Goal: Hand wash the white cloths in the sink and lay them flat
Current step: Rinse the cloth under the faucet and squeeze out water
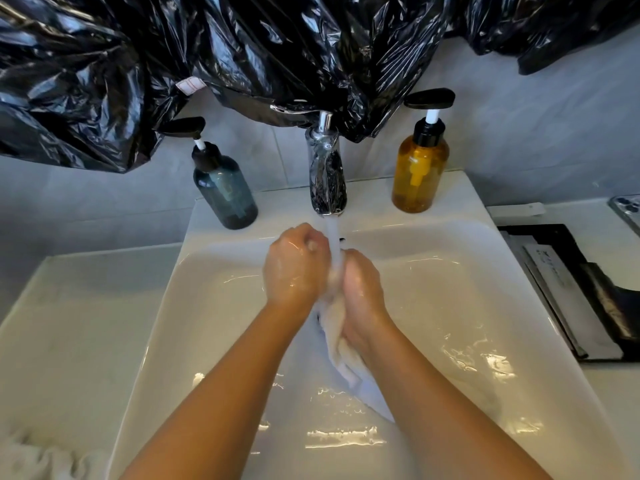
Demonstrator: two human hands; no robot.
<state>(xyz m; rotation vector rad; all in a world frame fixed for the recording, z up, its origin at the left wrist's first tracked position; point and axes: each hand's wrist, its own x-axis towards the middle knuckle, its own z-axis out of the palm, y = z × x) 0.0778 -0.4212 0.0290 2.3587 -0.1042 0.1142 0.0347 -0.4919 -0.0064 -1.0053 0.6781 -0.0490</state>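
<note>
Stage: one white cloth was held in the sink under water running from the tap — the washing was judged under way, not finished.
Done so far: nothing was seen laid flat. A second pale cloth was seen crumpled on the table left of the sink; whether it was washed could not be told.
Left to do: wringing out and spreading flat were judged not yet done.
Cloth position: it was bunched between the two hands, and its tail was trailed down to the basin floor.
Left hand: it was held knuckles-up beside the stream, fingers curled tight on the cloth's upper end.
Right hand: it was pressed close to the left, fingers closed round the bunched cloth.
Forearms: both were stretched forward over the basin — converging below the tap.
</note>
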